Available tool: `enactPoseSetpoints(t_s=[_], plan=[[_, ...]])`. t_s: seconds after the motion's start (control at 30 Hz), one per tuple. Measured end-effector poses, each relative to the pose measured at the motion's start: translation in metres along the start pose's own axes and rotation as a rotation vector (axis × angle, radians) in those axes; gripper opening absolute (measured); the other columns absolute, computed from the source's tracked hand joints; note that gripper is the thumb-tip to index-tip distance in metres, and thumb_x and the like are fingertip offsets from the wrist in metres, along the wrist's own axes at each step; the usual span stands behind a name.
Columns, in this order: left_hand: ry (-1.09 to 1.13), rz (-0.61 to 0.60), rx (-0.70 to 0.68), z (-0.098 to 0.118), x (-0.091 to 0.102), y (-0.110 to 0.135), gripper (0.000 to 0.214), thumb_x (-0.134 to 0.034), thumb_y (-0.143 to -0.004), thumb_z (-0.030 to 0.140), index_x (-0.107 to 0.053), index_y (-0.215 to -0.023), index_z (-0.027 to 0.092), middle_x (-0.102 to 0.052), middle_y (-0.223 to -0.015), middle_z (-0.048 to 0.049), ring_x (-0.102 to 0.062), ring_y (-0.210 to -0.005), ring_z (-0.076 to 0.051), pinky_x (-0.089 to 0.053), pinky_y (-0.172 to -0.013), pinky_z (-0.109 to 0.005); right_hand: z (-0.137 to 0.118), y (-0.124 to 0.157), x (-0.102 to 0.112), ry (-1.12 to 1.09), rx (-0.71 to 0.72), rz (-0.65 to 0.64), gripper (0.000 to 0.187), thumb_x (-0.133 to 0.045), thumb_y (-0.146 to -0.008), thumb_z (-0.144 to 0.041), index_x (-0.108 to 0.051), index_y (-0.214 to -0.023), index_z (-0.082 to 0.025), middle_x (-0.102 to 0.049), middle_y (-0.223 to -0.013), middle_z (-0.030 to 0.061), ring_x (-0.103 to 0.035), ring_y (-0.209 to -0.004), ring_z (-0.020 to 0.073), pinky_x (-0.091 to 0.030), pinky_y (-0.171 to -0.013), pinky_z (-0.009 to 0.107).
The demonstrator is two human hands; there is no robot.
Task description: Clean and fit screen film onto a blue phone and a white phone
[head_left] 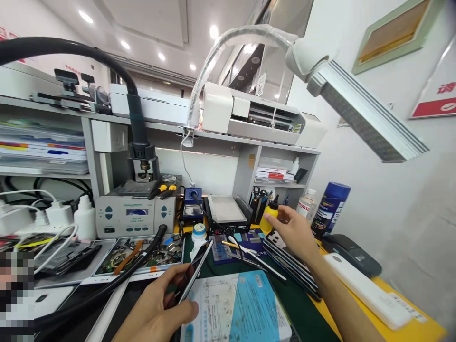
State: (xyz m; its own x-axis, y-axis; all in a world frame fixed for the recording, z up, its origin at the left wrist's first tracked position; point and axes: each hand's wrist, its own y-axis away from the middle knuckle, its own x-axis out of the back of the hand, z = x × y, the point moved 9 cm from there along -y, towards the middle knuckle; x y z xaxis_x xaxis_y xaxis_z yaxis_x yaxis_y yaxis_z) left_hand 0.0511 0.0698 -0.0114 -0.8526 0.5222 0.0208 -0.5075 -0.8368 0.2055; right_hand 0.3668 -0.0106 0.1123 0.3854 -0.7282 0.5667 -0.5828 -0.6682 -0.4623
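My left hand [162, 306] is closed around a thin dark phone [194, 275], held edge-up and tilted above the green mat [292, 299]. My right hand [294, 232] reaches forward over a stack of dark phones or screens [292, 266], fingers loosely extended and apart, close to a yellow squeeze bottle [270, 213] with a black nozzle. Nothing shows in that hand. A light blue and white sheet or package [237, 306] lies on the mat just below the phone.
A grey rework station [135, 213], a small blue unit [192, 204] and a black heating plate [228, 211] stand at the back. A parts tray [142, 256], a black hose [107, 289], tweezers [249, 251], a blue spray can [331, 206] and a white bar [366, 289] surround the mat. A desk lamp [363, 114] hangs overhead.
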Motion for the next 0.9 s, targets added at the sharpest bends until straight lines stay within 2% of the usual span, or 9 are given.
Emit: enactPoseSetpoints(t_s=[0.1, 0.23, 0.47, 0.67, 0.9], plan=[[-0.015, 0.012, -0.017, 0.001, -0.001, 0.0, 0.062, -0.07, -0.063, 0.032, -0.062, -0.123, 0.021, -0.071, -0.106, -0.0047, -0.068, -0.103, -0.03, -0.053, -0.086, -0.03, 0.019, -0.014, 0.01, 0.111, -0.045, 0.039, 0.028, -0.068, -0.099, -0.034, -0.067, -0.12, -0.016, -0.07, -0.118, 0.0077, -0.07, -0.102, 0.0251, -0.058, -0.09, 0.046], [-0.048, 0.018, -0.049, 0.002, 0.0, -0.001, 0.06, -0.071, -0.062, 0.034, -0.064, -0.12, 0.02, -0.072, -0.113, -0.0067, -0.065, -0.114, -0.032, -0.053, -0.093, -0.03, 0.037, -0.023, 0.005, 0.195, -0.072, 0.024, 0.028, -0.066, -0.1, -0.034, -0.066, -0.121, -0.016, -0.07, -0.119, 0.0079, -0.071, -0.1, 0.0245, -0.06, -0.086, 0.044], [-0.077, -0.019, -0.018, 0.001, -0.001, -0.003, 0.066, -0.065, -0.066, 0.03, -0.057, -0.13, 0.018, -0.07, -0.109, -0.0062, -0.069, -0.098, -0.026, -0.053, -0.086, -0.029, 0.049, -0.034, -0.021, 0.358, -0.087, -0.049, 0.029, -0.065, -0.101, -0.033, -0.065, -0.124, -0.017, -0.069, -0.125, 0.0091, -0.07, -0.104, 0.025, -0.06, -0.088, 0.045], [-0.04, -0.041, -0.051, 0.006, -0.004, -0.001, 0.056, -0.065, -0.067, 0.025, -0.061, -0.123, 0.019, -0.07, -0.105, -0.0062, -0.067, -0.104, -0.03, -0.05, -0.093, -0.035, 0.061, -0.043, -0.036, 0.526, -0.174, -0.112, 0.029, -0.066, -0.1, -0.032, -0.065, -0.125, -0.018, -0.068, -0.127, 0.0092, -0.069, -0.107, 0.0259, -0.059, -0.09, 0.046], [0.031, -0.069, -0.082, 0.003, -0.008, -0.004, 0.061, -0.066, -0.061, 0.024, -0.061, -0.121, 0.017, -0.065, -0.103, -0.0065, -0.065, -0.1, -0.029, -0.049, -0.084, -0.034, 0.084, -0.042, -0.034, 0.647, -0.309, -0.116, 0.031, -0.066, -0.101, -0.033, -0.064, -0.128, -0.017, -0.067, -0.129, 0.0101, -0.069, -0.107, 0.0259, -0.059, -0.09, 0.047]])
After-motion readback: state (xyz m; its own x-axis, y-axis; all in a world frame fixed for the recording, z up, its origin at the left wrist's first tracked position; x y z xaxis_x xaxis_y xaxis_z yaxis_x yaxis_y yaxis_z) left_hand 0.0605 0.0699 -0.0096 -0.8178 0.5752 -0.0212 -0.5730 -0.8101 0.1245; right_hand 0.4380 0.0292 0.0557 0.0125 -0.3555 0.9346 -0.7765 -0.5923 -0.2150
